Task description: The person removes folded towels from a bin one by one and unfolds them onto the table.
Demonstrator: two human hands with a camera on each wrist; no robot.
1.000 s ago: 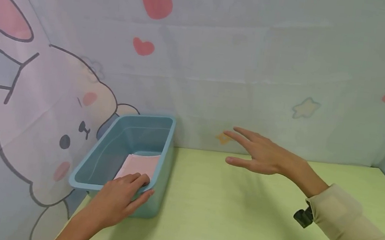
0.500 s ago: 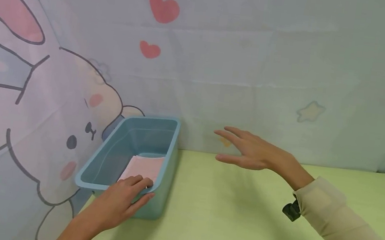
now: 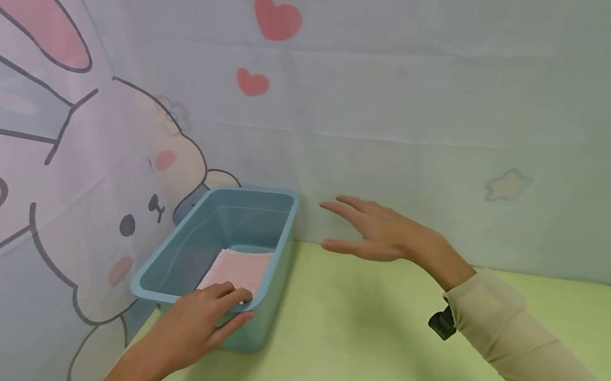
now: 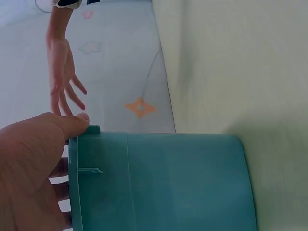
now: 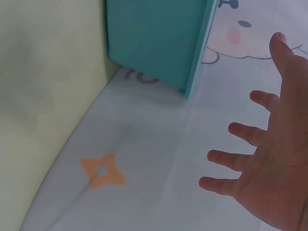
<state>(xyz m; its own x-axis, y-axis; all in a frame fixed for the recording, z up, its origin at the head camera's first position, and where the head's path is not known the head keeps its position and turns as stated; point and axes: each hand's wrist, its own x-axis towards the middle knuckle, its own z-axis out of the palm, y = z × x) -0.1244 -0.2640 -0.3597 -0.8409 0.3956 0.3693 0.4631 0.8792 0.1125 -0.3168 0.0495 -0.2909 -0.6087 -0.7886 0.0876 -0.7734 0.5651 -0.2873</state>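
Note:
A blue-green plastic bin point(image 3: 284, 258) stands at the left of the table, with flat pink sheets point(image 3: 237, 268) lying inside on its bottom. My left hand point(image 3: 194, 323) grips the bin's near rim, thumb outside and fingers curled over the edge; the left wrist view shows the thumb on the rim of the bin point(image 4: 163, 178). To the right of the bin, my right hand point(image 3: 375, 231) hovers above the table with fingers spread and holds nothing. In the right wrist view, that hand point(image 5: 269, 144) is apart from the bin point(image 5: 154, 38).
The light green table point(image 3: 354, 349) stretches to the right of the bin. Behind it hangs a pale cloth backdrop point(image 3: 408, 101) with hearts and stars. A printed rabbit point(image 3: 110, 192) covers the cloth on the left, close beside the bin.
My right hand has moved left, closer to the bin. The whole head view has shifted a little, so bin and backdrop sit further right. My left hand keeps its grip on the rim.

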